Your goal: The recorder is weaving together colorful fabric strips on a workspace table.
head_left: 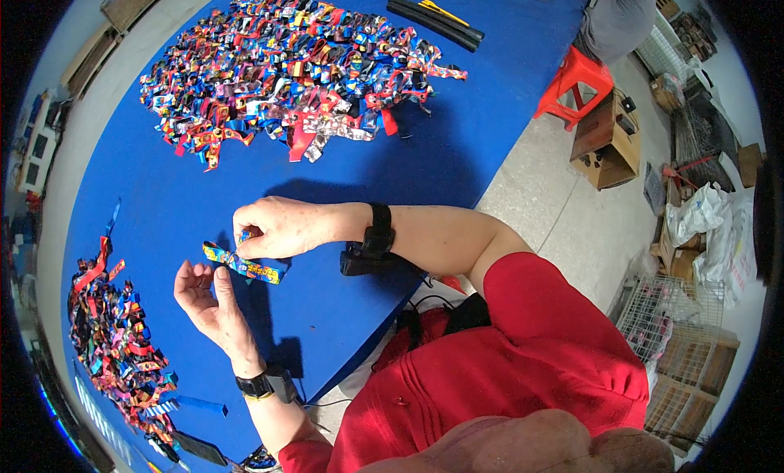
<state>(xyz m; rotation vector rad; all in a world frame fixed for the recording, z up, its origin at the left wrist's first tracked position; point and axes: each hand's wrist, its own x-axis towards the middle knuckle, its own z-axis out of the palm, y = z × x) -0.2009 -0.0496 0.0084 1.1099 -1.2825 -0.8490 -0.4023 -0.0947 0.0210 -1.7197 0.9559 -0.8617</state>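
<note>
A short printed ribbon strap (255, 268) in blue and yellow, seemingly folded into a loop, is held above the blue table. The thumb and fingers of my right hand (287, 226) pinch it from above, near its middle. My left hand (204, 305) is turned palm up just below the strap's left end, its fingers loosely bent and the thumb apart. Nothing shows in that palm; whether a fingertip touches the strap I cannot tell. Both wrists wear black bands.
A big heap of colourful ribbon straps (286, 73) covers the table's far part; a smaller strap pile (122, 350) lies at the left edge. Black tubes (433, 22) lie at the back. Right of the blue table (498, 97) stand a red stool (576, 87) and a cardboard box (608, 142).
</note>
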